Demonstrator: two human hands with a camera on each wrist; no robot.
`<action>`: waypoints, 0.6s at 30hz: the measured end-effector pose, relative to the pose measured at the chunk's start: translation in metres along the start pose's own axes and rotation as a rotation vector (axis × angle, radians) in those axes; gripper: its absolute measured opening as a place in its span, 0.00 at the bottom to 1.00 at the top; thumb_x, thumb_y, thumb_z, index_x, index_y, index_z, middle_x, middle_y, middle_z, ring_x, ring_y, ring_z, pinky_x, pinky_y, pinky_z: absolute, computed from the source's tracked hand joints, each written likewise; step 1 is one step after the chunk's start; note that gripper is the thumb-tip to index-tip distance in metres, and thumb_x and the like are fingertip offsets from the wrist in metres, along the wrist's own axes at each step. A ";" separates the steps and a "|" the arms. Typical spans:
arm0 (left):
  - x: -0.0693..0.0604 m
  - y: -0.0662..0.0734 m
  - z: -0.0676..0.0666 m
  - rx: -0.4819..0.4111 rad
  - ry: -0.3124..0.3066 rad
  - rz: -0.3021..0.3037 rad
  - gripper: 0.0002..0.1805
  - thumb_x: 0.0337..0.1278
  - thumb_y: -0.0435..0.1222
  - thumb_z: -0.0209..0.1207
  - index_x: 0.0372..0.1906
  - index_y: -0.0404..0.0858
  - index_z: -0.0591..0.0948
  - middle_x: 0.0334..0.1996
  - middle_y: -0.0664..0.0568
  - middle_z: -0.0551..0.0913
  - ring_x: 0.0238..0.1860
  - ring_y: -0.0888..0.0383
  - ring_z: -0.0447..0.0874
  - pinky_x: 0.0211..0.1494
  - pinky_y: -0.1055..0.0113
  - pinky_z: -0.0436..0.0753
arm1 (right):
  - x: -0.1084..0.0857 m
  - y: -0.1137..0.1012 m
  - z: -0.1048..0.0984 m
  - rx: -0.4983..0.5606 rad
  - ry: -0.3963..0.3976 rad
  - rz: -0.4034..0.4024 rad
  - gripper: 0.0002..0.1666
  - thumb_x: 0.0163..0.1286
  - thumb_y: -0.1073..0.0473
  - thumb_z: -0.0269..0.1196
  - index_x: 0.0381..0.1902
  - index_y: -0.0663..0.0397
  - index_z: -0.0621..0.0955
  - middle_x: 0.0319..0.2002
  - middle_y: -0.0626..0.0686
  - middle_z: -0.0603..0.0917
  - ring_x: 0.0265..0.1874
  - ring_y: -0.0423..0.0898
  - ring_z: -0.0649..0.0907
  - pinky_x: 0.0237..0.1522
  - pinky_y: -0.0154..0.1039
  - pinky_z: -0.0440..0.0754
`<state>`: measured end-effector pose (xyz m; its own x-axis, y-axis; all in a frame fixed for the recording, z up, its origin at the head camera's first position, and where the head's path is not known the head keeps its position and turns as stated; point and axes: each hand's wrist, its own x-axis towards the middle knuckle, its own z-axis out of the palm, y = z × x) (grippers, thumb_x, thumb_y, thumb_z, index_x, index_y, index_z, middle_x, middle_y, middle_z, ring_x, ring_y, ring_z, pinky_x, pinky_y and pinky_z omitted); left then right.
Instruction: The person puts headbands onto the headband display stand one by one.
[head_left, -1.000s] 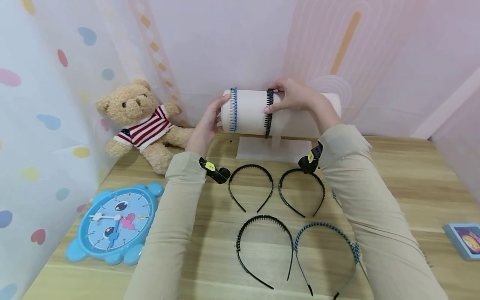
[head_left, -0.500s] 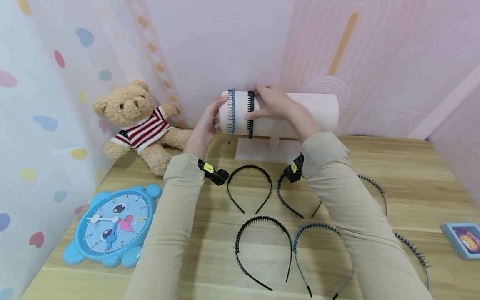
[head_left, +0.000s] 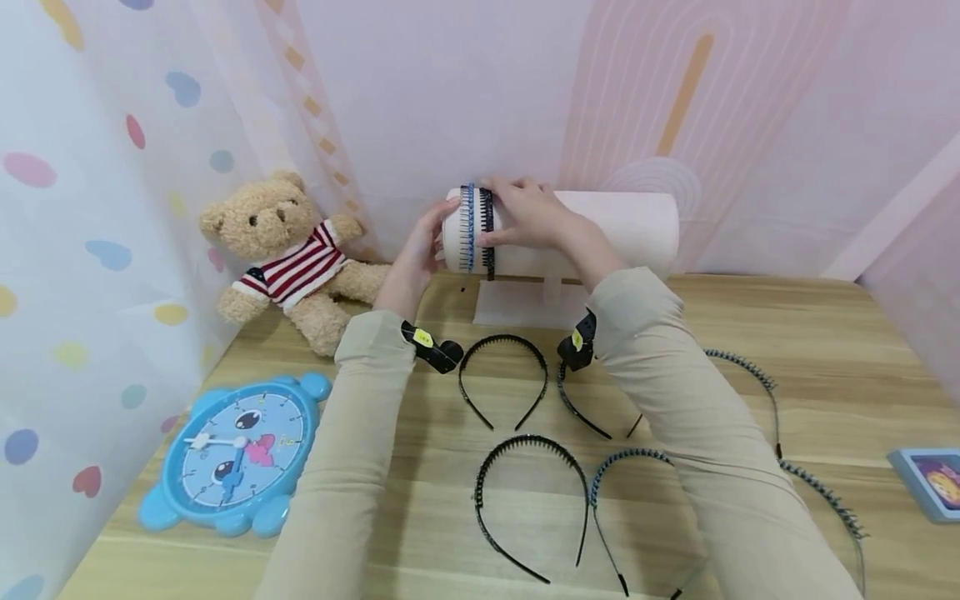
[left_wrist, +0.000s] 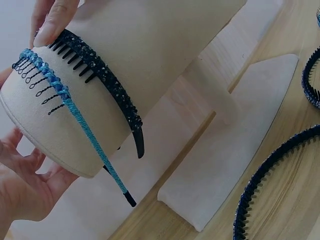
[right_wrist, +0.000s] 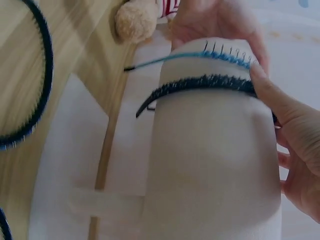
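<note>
A white headband display roll [head_left: 622, 225] stands lengthwise on its flat base [head_left: 510, 305]. My left hand [head_left: 415, 252] holds the roll's left end, its fingers spread around the rim in the left wrist view. Near that end a blue braided headband [left_wrist: 82, 120] with wire teeth sits over the roll. Just right of it lies a black glittery headband [left_wrist: 112, 82] with comb teeth, also around the roll. My right hand [head_left: 531, 215] pinches the black headband, thumb on the front and fingers over the top. In the right wrist view, a narrow gap separates the two headbands.
Several dark and blue headbands lie on the wooden table [head_left: 427, 500], among them a black headband [head_left: 530, 440] in front. A teddy bear [head_left: 300, 250] leans at the left behind a blue toy clock [head_left: 240, 450]. At the right edge lies a small framed picture [head_left: 930, 483].
My right hand has slid the black headband leftward along the roll, close to the blue one. The left hand has stayed at the roll's end.
</note>
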<state>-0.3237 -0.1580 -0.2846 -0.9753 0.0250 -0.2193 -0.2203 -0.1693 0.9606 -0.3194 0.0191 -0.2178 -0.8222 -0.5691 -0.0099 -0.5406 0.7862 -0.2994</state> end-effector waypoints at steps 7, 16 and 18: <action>0.007 0.000 0.004 0.006 0.003 -0.006 0.25 0.55 0.55 0.52 0.59 0.54 0.69 0.60 0.59 0.70 0.55 0.58 0.62 0.56 0.60 0.65 | -0.019 0.024 -0.011 0.044 0.072 0.022 0.62 0.55 0.34 0.60 0.71 0.50 0.36 0.73 0.55 0.40 0.72 0.56 0.42 0.69 0.54 0.35; 0.005 0.008 -0.012 0.008 0.030 -0.009 0.28 0.52 0.56 0.54 0.59 0.54 0.69 0.57 0.61 0.70 0.53 0.60 0.62 0.55 0.63 0.64 | -0.086 0.094 -0.031 0.156 0.161 0.109 0.69 0.51 0.40 0.67 0.71 0.55 0.33 0.72 0.58 0.34 0.71 0.57 0.38 0.70 0.54 0.37; 0.003 0.010 -0.018 0.005 0.043 -0.002 0.28 0.52 0.56 0.55 0.58 0.54 0.70 0.56 0.61 0.70 0.53 0.60 0.62 0.54 0.64 0.64 | -0.104 0.112 -0.029 0.230 0.118 0.177 0.67 0.52 0.41 0.67 0.70 0.58 0.34 0.72 0.62 0.36 0.71 0.60 0.41 0.69 0.57 0.41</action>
<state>-0.3287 -0.1775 -0.2791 -0.9734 -0.0171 -0.2286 -0.2227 -0.1646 0.9609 -0.2996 0.1733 -0.2230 -0.9223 -0.3856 0.0260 -0.3437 0.7876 -0.5114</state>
